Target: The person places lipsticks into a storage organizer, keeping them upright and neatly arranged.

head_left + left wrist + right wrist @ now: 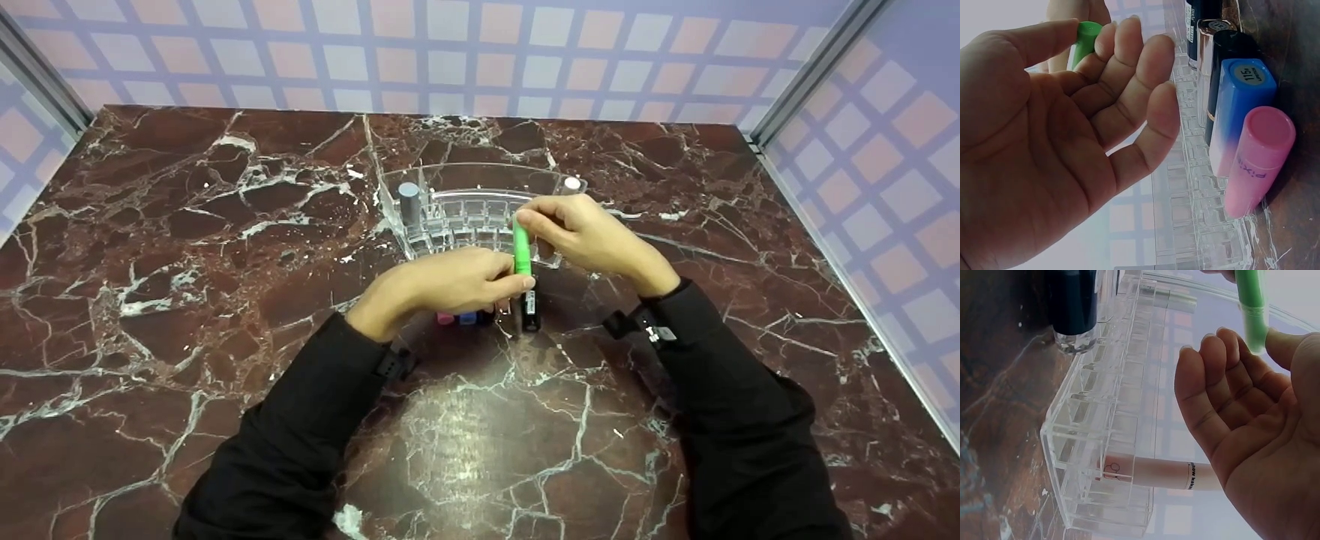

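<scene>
A bright green cosmetic tube (522, 244) is held upright between both hands, above the table. My left hand (457, 279) pinches its lower end between thumb and fingers. The upper end is pinched by my right hand (589, 234). Just behind the hands stands a clear acrylic organizer (480, 196) with stepped rows of compartments. Under and beside the left hand, in a row before the organizer, are a pink tube (1261, 163), a blue lipstick tube (1247, 101), a black tube (1233, 45) and a clear-bodied tube with a rose-gold top (1204, 73). A black tube with white lettering (532, 307) stands at the right.
A grey-capped tube (409, 201) stands in the organizer's back left compartment. At its back right is a pale pink tube with a white top (572, 184). The dark red marbled table (187, 300) spreads around, with checkered panels (450, 60) behind.
</scene>
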`<state>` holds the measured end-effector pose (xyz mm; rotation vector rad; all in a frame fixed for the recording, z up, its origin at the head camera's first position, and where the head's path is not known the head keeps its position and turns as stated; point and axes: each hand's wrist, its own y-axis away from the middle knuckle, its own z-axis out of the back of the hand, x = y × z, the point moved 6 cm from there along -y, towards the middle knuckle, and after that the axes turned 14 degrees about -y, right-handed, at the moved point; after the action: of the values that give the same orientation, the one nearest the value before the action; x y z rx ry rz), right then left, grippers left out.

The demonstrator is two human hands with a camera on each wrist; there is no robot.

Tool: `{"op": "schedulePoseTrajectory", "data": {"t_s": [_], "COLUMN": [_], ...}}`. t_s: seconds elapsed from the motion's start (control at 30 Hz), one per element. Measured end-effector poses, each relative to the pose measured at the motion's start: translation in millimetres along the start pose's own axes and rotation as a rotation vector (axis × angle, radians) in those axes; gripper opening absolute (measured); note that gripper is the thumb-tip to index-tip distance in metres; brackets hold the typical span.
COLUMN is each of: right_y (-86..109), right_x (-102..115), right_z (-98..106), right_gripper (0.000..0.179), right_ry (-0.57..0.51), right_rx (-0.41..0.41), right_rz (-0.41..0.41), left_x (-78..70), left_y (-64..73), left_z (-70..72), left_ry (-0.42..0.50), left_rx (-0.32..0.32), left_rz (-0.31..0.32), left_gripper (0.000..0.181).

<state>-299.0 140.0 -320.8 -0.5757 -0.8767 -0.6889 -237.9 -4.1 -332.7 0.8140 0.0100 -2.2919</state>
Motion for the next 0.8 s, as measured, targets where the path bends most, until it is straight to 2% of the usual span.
{"op": "schedulePoseTrajectory", "data": {"t_s": [0.37,0.8], "right_y": [-0.5,0.3], "right_x": [-2.5,-3.6], "right_z": [-3.1,-1.5], "right_gripper": [0.030,0.032], "right_ry": [-0.028,-0.016], "right_rx": [0.041,0.019], "right_rz": [-0.007,-0.057], "left_x": [0.5,6.1], "left_y": [-1.0,-4.0], "left_z": [-0.3,-2.3], "left_ry": [-0.005,-0.012], "left_rx": [-0.013,-0.013], "left_rz": [0.017,0.069], "left_gripper": [0.039,0.039]}}
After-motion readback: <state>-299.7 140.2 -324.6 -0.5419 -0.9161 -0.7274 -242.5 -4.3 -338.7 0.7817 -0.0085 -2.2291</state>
